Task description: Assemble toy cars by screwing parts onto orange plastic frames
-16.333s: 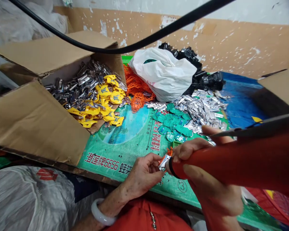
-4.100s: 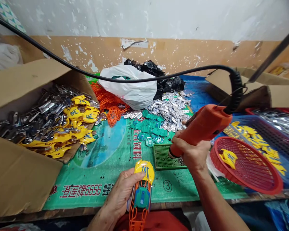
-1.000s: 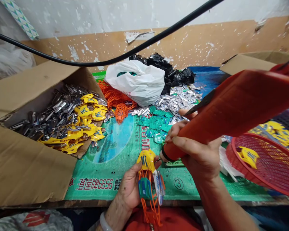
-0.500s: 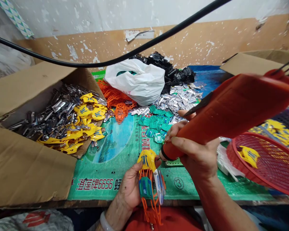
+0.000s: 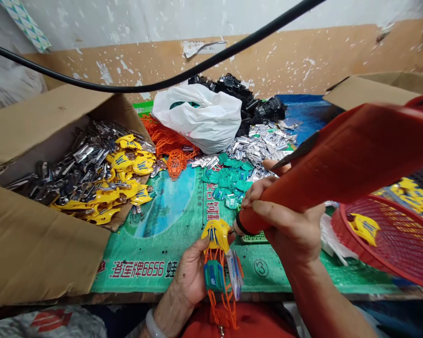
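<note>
Toy body (image 5: 215, 234) between both hands (image 5: 192, 272), left gripping it, right gripping red screwdriver (image 5: 317, 169)

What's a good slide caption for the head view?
Left hand holds a yellow-nosed toy body while the right angles a red power screwdriver at its nose.

My left hand (image 5: 192, 272) holds the toy body (image 5: 215, 267), an orange frame with a yellow nose and a green middle piece. My right hand (image 5: 292, 225) grips the red power driver (image 5: 324, 164), its tip at the side of the nose. Beyond them on the tabletop (image 5: 141, 263) lie green parts (image 5: 231, 178), silver parts (image 5: 261, 148) and a white bag (image 5: 200, 117). To my right, the red basket (image 5: 391, 234) holds a yellow piece (image 5: 364, 228).
</note>
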### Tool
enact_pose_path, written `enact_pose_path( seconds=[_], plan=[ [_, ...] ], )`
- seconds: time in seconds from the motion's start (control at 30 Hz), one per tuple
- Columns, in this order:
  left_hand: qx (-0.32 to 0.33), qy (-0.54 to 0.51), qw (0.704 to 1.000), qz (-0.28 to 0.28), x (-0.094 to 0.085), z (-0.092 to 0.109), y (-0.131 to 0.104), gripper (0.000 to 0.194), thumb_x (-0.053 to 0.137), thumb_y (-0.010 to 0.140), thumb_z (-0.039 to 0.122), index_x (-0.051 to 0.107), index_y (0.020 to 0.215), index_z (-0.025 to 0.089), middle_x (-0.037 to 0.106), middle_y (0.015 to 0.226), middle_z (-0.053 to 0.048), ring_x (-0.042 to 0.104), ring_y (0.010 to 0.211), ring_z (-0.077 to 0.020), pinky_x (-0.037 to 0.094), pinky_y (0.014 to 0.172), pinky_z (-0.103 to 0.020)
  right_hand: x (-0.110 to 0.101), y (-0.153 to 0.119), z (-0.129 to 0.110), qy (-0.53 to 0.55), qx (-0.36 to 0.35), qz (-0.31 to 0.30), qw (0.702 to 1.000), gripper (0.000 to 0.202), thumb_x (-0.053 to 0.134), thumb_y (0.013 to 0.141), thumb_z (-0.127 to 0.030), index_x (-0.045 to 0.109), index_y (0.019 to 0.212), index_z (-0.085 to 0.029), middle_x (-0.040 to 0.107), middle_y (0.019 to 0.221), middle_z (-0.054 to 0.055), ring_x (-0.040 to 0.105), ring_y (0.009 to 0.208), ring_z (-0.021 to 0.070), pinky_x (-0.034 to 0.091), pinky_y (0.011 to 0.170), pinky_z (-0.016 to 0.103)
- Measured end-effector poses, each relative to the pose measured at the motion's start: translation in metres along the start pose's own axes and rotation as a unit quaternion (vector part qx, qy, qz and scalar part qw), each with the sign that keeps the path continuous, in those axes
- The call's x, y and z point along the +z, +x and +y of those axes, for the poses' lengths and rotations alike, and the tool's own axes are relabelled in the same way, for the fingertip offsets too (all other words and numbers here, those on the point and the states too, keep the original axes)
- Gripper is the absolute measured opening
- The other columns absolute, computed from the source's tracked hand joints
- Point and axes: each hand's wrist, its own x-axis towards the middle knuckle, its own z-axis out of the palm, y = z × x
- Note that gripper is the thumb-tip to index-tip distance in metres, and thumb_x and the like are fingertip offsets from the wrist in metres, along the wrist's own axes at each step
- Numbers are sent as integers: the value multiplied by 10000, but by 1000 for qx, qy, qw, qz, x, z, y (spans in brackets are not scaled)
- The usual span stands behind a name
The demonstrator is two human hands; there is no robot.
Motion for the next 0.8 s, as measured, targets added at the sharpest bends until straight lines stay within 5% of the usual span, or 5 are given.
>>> enact_pose_path(
  seconds=[0.23,0.47,0.8],
  plan=[
    [1,7,1000,4,0,0,1,287,658,779,257,686,1024,109,772,838,-97,719,692,-231,552,810,-417,-4,0,3,-27,-6,12,1000,155,724,601,-108,630,654,-220,623,643,-23,604,578,153,503,499,307],
    [22,18,1000,-2,0,-2,5,297,674,758,249,683,1015,101,769,866,-108,715,876,-279,538,855,-419,-1,0,1,-3,11,1,1000,476,712,603,-85,614,1034,-261,628,633,-42,611,519,157,470,404,269],
    [11,6,1000,17,0,-2,4,285,690,739,245,685,984,100,768,856,-108,711,891,-295,536,857,-441,-3,0,2,-5,18,-20,1000,499,739,622,-125,569,1074,-250,641,639,-31,597,441,155,518,408,304]
  ],
)
